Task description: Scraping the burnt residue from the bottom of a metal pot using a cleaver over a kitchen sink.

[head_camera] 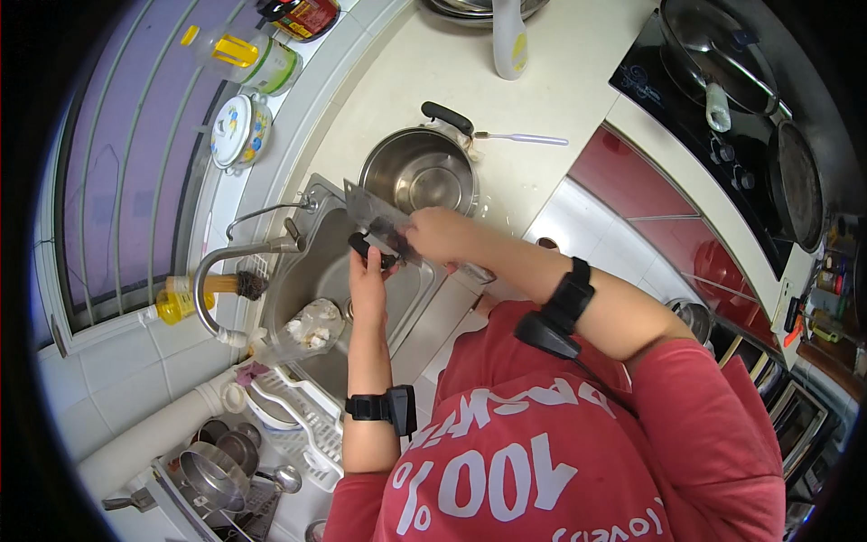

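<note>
My left hand (369, 278) is over the sink and grips a curved black handle (369, 249), which looks like a pot's side handle. Against that handle lies the broad metal blade of a cleaver (372, 206), with dark smudges on its face. My right hand (433, 234) holds the cleaver near the base of its blade; part of the grip is hidden behind my wrist. Just beyond, a stainless steel pot (418, 173) sits on the counter. Another black handle (447, 117) rests at its far rim, and a small brush with a pale handle (521, 138) lies beside it.
The metal sink (305, 264) contains a plastic bag of white scraps (315, 326). A curved faucet (223, 257) arches over its left side. A white dish rack (298, 420) stands nearer me. Pans sit on the black cooktop (650, 81) at right. A pale bottle (509, 40) stands on the counter.
</note>
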